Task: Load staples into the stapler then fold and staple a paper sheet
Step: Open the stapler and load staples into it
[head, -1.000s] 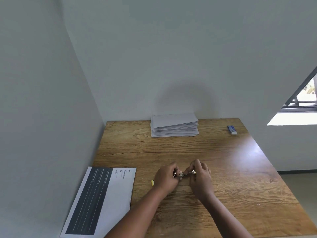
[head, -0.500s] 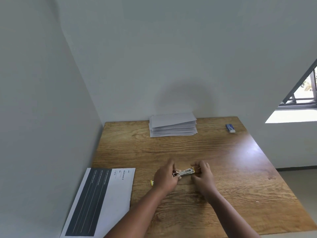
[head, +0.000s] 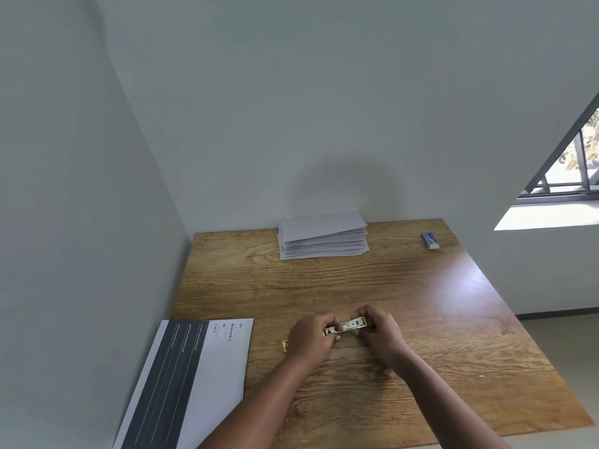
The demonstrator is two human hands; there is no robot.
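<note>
A small metal stapler [head: 346,326] with a yellow end lies low over the wooden table [head: 421,303], held between both hands. My left hand [head: 309,335] grips its left end. My right hand [head: 379,328] closes on its right, yellow end. A small yellow piece [head: 285,345] peeks out beside my left wrist. A stack of white paper sheets [head: 322,234] rests at the table's far edge against the wall. Whether staples are inside the stapler is hidden.
A printed sheet with a dark lined panel [head: 188,380] lies at the table's near left corner, overhanging the edge. A small blue box [head: 430,240] sits at the far right. Walls close off the left and back; a window is at the right.
My hands have drawn slightly apart, exposing the stapler's metal body between them. The right hand has slid to the yellow end. The view has shifted a little.
</note>
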